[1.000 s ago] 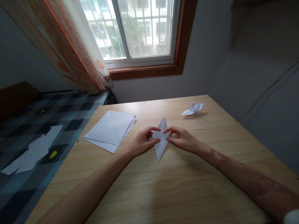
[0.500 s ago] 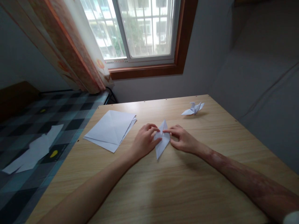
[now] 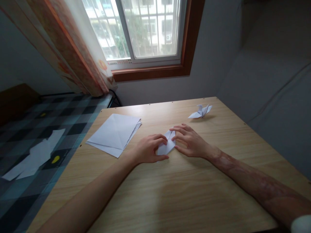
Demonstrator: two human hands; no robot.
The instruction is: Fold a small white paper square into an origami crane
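A piece of folded white paper (image 3: 166,148) lies on the wooden table between my hands. My left hand (image 3: 150,149) grips its left side, with the fingers curled over the top and the thumb along the near edge. On the opposite side, my right hand (image 3: 190,140) has its fingertips at the paper's far tip and right edge, thumb near the lower right. Fingers cover parts of the outline, and a crease line shows near the upper tip. Beyond my right hand stands a folded paper crane (image 3: 200,112).
Several square white sheets (image 3: 114,134) are stacked on the table's left part. Left of the table, a checked bed cover (image 3: 14,139) carries torn-looking paper pieces (image 3: 40,157). A window (image 3: 150,29) and a curtain (image 3: 70,48) are behind the table.
The paper has gone from a long diamond to a shorter shape, its near point no longer showing. My left hand has moved nearer to me, with its thumb at the paper's near edge.
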